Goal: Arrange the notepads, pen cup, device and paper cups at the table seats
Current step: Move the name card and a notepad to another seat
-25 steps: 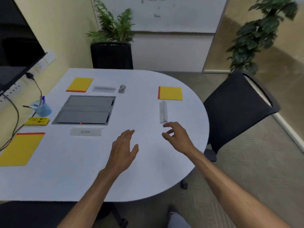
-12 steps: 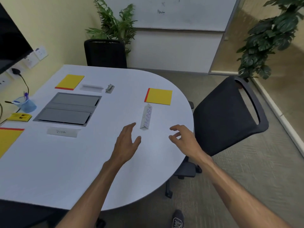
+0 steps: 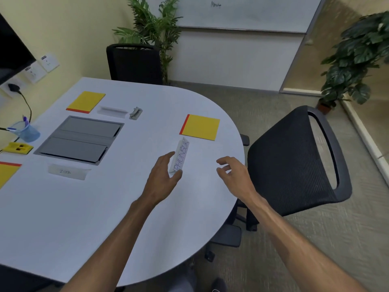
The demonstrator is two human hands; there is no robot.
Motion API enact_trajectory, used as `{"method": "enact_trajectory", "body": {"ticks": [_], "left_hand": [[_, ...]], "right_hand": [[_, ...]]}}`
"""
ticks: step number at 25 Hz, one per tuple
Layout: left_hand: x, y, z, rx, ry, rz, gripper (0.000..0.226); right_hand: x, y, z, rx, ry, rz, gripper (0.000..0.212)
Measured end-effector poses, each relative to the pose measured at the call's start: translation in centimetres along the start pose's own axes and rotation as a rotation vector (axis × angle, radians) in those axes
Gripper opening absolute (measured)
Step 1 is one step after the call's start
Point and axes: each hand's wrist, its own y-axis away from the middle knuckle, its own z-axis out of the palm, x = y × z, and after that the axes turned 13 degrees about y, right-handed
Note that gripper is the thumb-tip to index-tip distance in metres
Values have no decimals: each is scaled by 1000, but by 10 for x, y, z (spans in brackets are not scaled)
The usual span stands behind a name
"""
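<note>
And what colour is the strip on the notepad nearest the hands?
The strip is orange-red; the notepad itself is yellow. Head view.

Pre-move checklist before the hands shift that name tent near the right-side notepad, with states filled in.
1. Left hand at name tent: ok, fingers alongside; contact cannot tell.
2. Right hand free: ok, holds nothing.
3. Yellow notepad flat before black chair: ok.
4. Gap between tent and notepad: cannot tell.
5. Pen cup upright: ok, far left edge.
6. Paper cups in view: not ok, none seen.
</note>
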Motion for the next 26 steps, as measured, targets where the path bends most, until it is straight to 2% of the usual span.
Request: {"method": "enact_trajectory", "body": {"ticks": [6,15,22,26], "left_hand": [[-14,-92,-6,-57,52,-27,65],[-63,-223,13,-167,-39,-90,61],[-120,-300,46,-104,27,-294,56],[-147,-335,70,-111,-7,-381,63]], "right_hand": [[6,-71,7,12,35,30,24],[32,-182,45,-70,126,132,28],[71,-273,87,-246,58,353,43],[95,-310,110,-265,39,473,52]]}}
